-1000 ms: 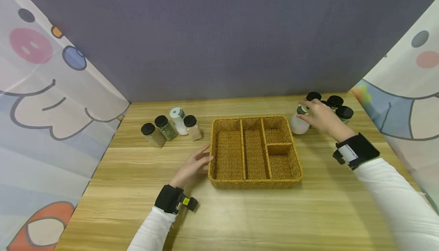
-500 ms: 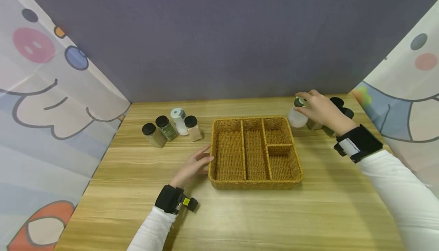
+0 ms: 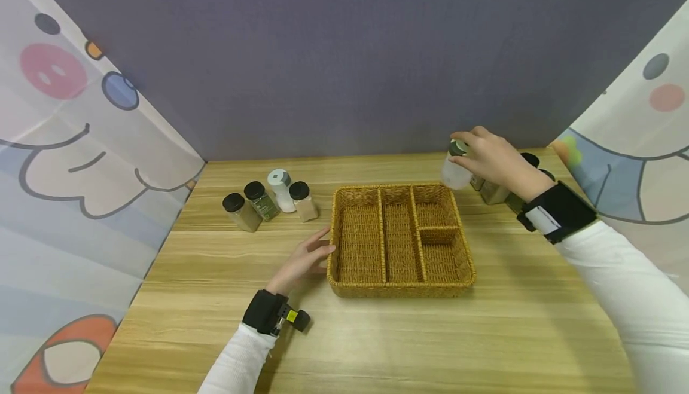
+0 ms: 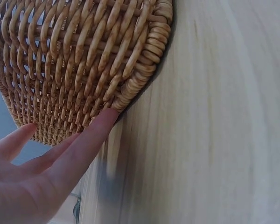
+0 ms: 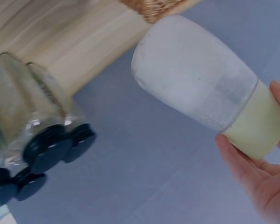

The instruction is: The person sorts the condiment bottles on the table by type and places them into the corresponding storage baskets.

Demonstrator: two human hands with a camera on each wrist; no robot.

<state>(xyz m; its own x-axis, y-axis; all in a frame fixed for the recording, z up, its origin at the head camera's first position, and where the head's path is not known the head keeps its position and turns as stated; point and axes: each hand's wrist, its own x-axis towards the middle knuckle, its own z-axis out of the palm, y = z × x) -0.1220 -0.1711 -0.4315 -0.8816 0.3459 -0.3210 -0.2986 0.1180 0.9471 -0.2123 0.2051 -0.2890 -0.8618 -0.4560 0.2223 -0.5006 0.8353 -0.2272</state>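
Observation:
My right hand (image 3: 492, 158) pinches the pale green cap (image 5: 261, 121) of a white-filled seasoning bottle (image 5: 191, 74) between thumb and fingers. In the head view this bottle (image 3: 456, 174) hangs raised near the back right corner of a woven basket (image 3: 357, 250), its base down and slightly tilted. The basket has several compartments, with nothing inside them. At its left wall rests my left hand (image 3: 298, 262). The left wrist view shows the extended fingers (image 4: 86, 144) of that hand touching the wicker side (image 4: 84, 51) low down, close to the tabletop.
Several black-capped spice jars (image 5: 18, 102) stand at the back right, partly hidden behind my right hand in the head view. On the left stand a tan jar (image 3: 247, 217), a green herb jar (image 3: 265, 206), a white shaker (image 3: 282, 194) and a beige jar (image 3: 307, 207). A grey wall (image 3: 334, 71) rises behind.
My right hand has lifted the bottle from among the right-hand jars and carried it up and left, towards the basket's back corner. The left hand and basket stay put.

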